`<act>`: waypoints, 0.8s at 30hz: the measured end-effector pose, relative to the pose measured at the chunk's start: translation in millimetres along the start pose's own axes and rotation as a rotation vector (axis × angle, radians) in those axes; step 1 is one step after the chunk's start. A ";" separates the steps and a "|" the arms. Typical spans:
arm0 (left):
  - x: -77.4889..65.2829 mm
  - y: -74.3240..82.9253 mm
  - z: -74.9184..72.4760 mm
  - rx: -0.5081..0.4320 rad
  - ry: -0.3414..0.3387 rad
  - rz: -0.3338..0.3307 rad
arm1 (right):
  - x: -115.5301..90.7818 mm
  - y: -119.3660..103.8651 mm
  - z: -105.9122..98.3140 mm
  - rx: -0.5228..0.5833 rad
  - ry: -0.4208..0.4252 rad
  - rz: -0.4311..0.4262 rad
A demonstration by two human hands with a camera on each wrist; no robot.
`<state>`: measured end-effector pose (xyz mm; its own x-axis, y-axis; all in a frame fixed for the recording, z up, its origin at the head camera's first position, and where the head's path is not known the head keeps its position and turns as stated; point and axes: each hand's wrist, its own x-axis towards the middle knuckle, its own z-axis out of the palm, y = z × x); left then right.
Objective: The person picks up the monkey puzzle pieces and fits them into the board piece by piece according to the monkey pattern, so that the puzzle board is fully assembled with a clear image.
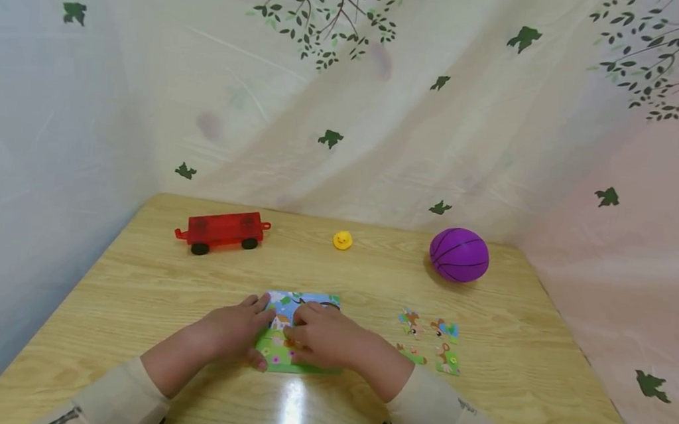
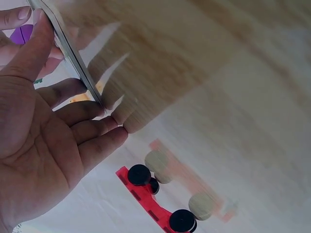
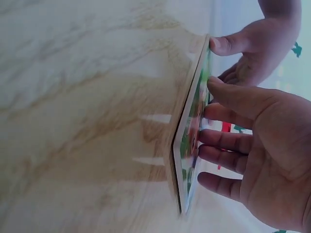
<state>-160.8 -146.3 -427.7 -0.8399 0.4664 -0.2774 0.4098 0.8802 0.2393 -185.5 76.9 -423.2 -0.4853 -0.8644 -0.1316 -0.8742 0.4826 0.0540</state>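
Observation:
A thin picture puzzle board with a blue sky and green flowery meadow lies flat on the table. Along its left edge rests my left hand, fingers extended, with the thumb at the near left corner. My right hand lies over the middle and right of the board and hides much of the picture. In the right wrist view, the slightly bent fingers of that hand touch the board's face. Right of the board, several loose puzzle pieces with brown animal parts lie grouped.
At the back left stands a red toy wagon with black wheels. A yellow rubber duck sits at the back middle, and a purple ball at the back right. A printed cloth hangs behind the wooden table.

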 end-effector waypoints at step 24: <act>-0.2 1.3 -0.8 -0.010 -0.006 -0.012 | -103.9 94.9 0.4 0.284 0.105 0.453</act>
<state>-160.4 -145.3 -426.5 -0.8425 0.4563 -0.2863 0.3959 0.8849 0.2453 -218.0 212.5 -404.8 -0.8241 -0.5635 -0.0573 -0.5452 0.8166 -0.1893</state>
